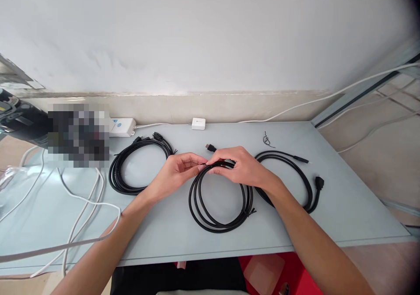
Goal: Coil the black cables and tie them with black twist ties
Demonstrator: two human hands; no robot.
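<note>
Pinching at the top of the middle cable coil point(219, 198), both hands were seen near the centre of the frame. The left hand point(177, 170) was closed in a narrow grip, fingertips pressed on the loops at the coil's upper edge, apparently on a thin tie, though that was too small to be made out. The right hand point(241, 166) was laid over the same spot, its grip narrow and closed on the loops, and the coil's plug point(210, 147) was left sticking out just above it. The coil itself was lying flat on the bench point(344, 207), already bound by a tie point(250, 212) at its lower right.

It was judged that the loops could spring apart if either pinch were loosened, since the cable looked stiff; the loose plug end could also be dragged out of the bundle.

A tied coil point(139, 166) was seen at centre left and a looser coil point(288, 179) at centre right, with a spare twist tie point(267, 140) above it. The bench was pale grey-blue and smooth, set against a white wall. A white power strip point(122, 127) and small white adapter point(198, 123) were placed along the back edge, white cords point(82, 207) were draped at lower left, and tiled floor was visible at the right.
</note>
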